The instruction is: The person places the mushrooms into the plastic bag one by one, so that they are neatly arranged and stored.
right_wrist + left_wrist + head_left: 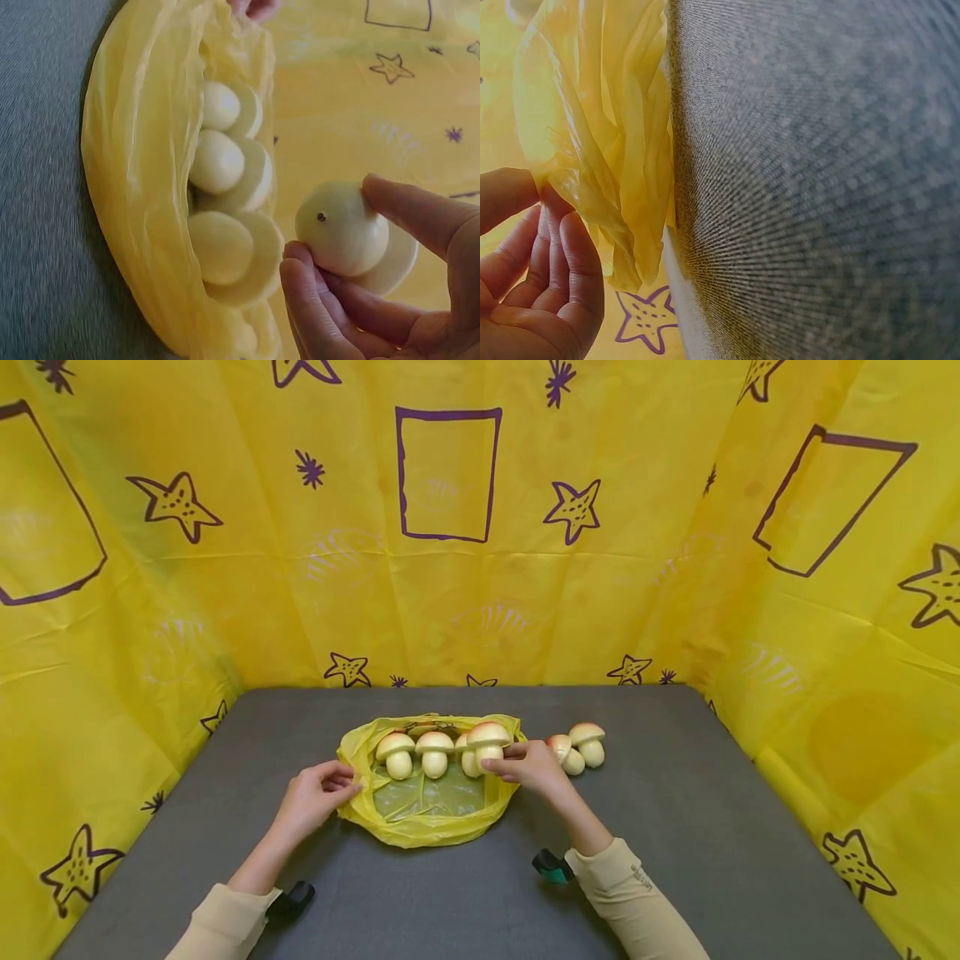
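Note:
A yellow plastic bag (420,831) lies on the table with its mouth spread wide. Inside it, a row of toy mushrooms (434,753) with pale stems and reddish caps leans toward the far side. At the bag's left rim, my left hand (318,793) pinches the plastic between thumb and fingertips, as the left wrist view shows. My right hand (534,768) holds a mushroom (341,229) by its stem above the bag's right side. In the head view this held mushroom partly covers one in the row. Its stem end, with a small dark spot, faces the right wrist camera.
Two more mushrooms (587,743) lie on the dark grey table (450,910) to the right of the bag, close behind the right hand. Yellow cloth walls (480,610) with purple drawings enclose the table at the back and both sides.

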A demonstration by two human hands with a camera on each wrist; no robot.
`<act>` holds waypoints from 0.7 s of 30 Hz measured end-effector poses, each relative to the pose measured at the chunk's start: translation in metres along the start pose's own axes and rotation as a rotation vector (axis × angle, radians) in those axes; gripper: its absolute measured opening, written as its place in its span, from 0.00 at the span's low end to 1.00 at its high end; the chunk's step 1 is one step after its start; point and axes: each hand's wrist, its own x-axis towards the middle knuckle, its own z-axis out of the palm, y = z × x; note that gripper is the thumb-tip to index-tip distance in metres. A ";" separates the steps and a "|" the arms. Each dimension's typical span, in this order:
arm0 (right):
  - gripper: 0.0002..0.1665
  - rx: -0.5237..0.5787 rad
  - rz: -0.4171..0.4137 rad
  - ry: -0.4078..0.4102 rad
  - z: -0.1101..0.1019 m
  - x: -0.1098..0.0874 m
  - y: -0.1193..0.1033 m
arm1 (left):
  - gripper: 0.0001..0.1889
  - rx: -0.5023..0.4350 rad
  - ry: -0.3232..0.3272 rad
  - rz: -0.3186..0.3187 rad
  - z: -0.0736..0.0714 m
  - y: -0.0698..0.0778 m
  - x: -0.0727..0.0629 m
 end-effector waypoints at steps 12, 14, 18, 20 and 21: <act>0.21 0.018 -0.031 -0.090 0.027 0.006 -0.006 | 0.14 -0.008 -0.017 -0.016 0.000 -0.001 0.001; 0.21 0.000 -0.038 -0.098 0.032 0.008 -0.007 | 0.14 -0.009 -0.016 -0.015 0.000 -0.002 0.001; 0.21 -0.035 -0.051 -0.106 0.040 0.009 -0.010 | 0.13 -0.009 -0.012 -0.007 0.000 -0.002 0.001; 0.20 -0.038 -0.054 -0.113 0.044 0.009 -0.012 | 0.13 -0.007 -0.007 -0.006 0.000 -0.002 0.001; 0.20 -0.030 -0.053 -0.120 0.046 0.009 -0.013 | 0.13 -0.006 -0.005 -0.006 0.000 -0.002 0.001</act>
